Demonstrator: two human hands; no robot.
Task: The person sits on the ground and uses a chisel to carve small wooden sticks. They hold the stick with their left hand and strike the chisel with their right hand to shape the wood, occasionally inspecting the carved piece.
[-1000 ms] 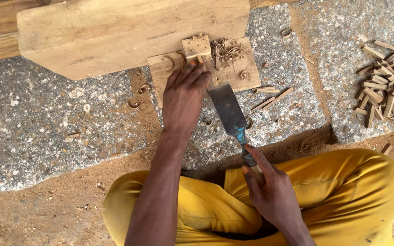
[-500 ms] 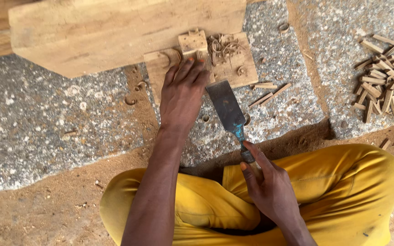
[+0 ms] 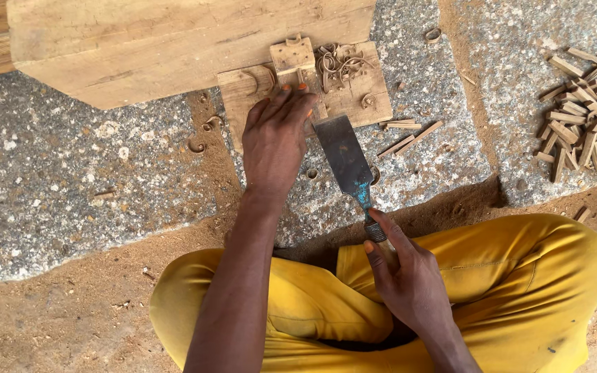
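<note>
My left hand (image 3: 274, 138) lies flat on a small wooden board (image 3: 354, 97), its fingertips pressing a little square wooden block (image 3: 293, 55). My right hand (image 3: 409, 280) grips the handle of a wide flat chisel (image 3: 343, 155). The dark blade points away from me and its edge rests on the board just right of my left fingers. Curled wood shavings (image 3: 340, 62) sit on the board beside the block.
A big wooden beam (image 3: 174, 41) lies across the top, behind the board. Several cut wooden sticks (image 3: 585, 131) are piled at the right on the speckled stone floor (image 3: 70, 186). Sawdust covers the ground around my yellow trousers (image 3: 519, 276).
The chisel blade has moved forward and left, closer to my left fingers on the board. My left hand stays on the block.
</note>
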